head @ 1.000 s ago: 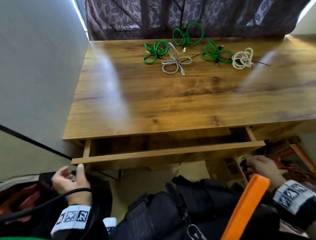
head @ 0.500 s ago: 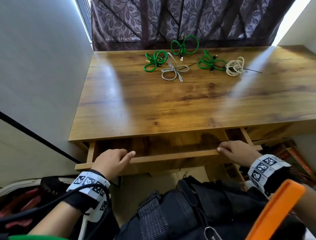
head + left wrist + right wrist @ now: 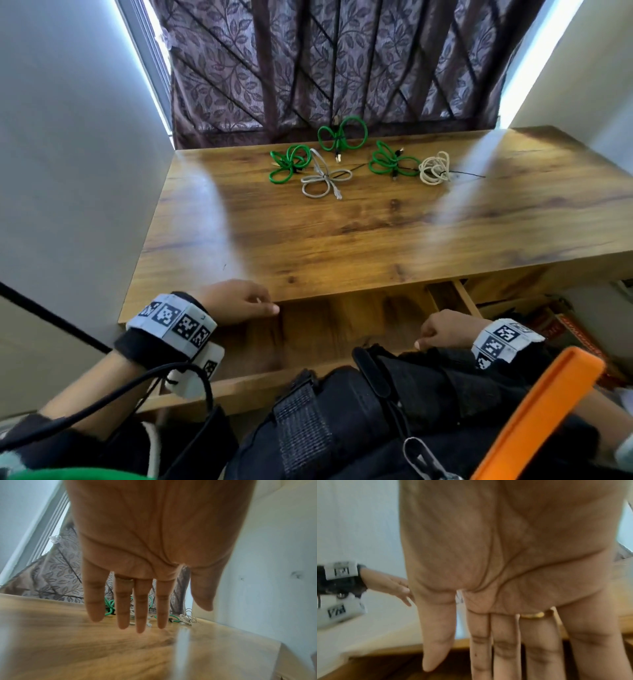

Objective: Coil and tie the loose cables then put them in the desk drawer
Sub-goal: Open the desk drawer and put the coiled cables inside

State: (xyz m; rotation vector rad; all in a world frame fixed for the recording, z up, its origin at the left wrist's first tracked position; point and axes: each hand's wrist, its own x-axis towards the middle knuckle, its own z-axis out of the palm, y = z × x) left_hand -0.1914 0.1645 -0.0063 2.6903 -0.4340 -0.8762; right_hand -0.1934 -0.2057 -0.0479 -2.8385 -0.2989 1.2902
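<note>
moved: your drawer point(image 3: 308, 339) is pulled out more now.
hands: left hand point(image 3: 236, 303) and right hand point(image 3: 445, 330) flat, holding nothing.
cables point(image 3: 325, 178): far back on the desk point(image 3: 308, 240), nearer your left hand.

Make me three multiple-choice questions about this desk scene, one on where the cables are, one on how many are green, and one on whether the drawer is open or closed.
1. Where do the cable bundles lie?
A. inside the drawer
B. at the far edge of the desk, near the curtain
C. on the floor

2. How many of the bundles are green?
A. one
B. three
C. five

3. What state is the drawer in?
A. pulled open, no cables visible in it
B. shut
C. open and full of cables

Answers:
1 B: the green cables, the grey cable and the white cable sit on the desk by the curtain.
2 B: three green bundles show, plus one grey and one white.
3 A: the drawer shows bare wood between the left hand and right hand.
</note>
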